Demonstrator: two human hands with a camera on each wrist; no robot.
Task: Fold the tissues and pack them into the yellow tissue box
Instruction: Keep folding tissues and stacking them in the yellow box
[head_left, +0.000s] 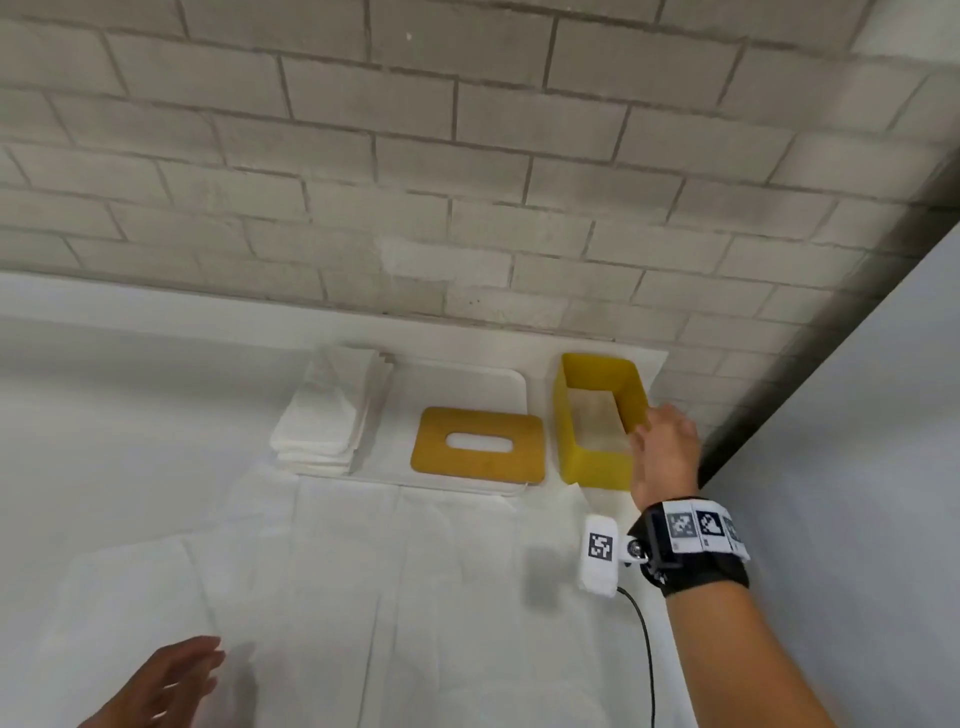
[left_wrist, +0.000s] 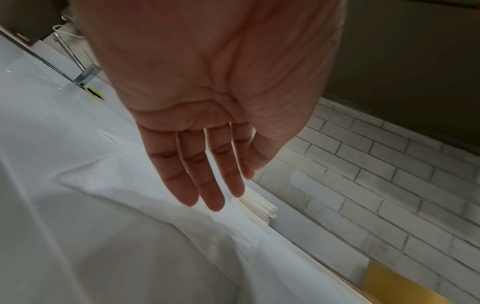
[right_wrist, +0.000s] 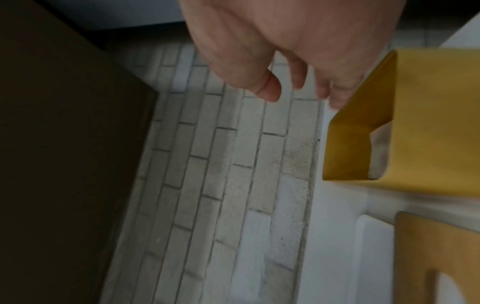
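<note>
Against the brick wall at the back of the bench (head_left: 130, 415), I see the yellow tissue box (head_left: 597, 467) standing open, a pale tissue lying inside. My right hand (head_left: 665, 452) is at its right wall, fingers loosely curled, holding nothing I can make out. Beside the box lies its yellow lid (head_left: 478, 447) on a white tray (head_left: 467, 384), then the stack of folded tissues (head_left: 327, 415). My left hand (head_left: 161, 686) hovers flat, fingers straight.

Both hands (head_left: 666, 452) (head_left: 166, 686) empty, fingers relaxed
</note>
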